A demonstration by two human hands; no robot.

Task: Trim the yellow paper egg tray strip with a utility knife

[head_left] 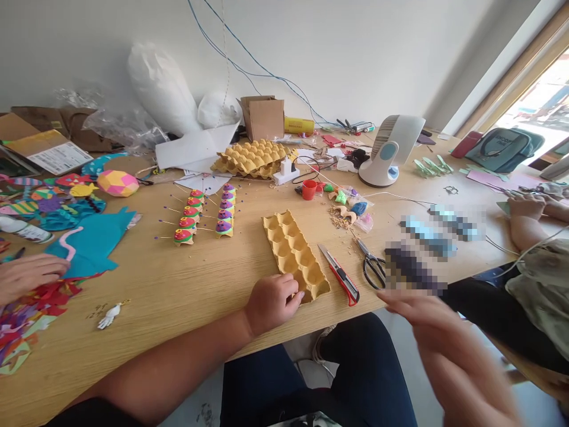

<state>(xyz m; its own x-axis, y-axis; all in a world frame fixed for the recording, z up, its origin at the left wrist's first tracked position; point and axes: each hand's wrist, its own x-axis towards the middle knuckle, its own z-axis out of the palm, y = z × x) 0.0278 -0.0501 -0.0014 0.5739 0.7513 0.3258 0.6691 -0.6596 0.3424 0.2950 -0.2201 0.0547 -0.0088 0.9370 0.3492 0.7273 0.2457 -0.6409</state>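
A yellow egg carton piece [296,242] with two rows of cups lies on the wooden table in front of me. My left hand [273,301] is closed on its near end, fingers curled over the edge. Just right of the carton rests a red utility knife [341,277] with its blade out. A pair of scissors [372,265] with dark handles lies farther right. Over the table's front edge, near the scissors, is my right hand [422,311], smeared by motion. Its fingers are unclear, and so is whether it holds anything.
Painted egg-carton caterpillars [189,216] with pins stand left of centre. Behind are stacked egg trays [253,157], a red cup [309,190] and a white fan [391,151]. Another person's hand [33,276] is at left; a co-worker's hands [527,207] are at right.
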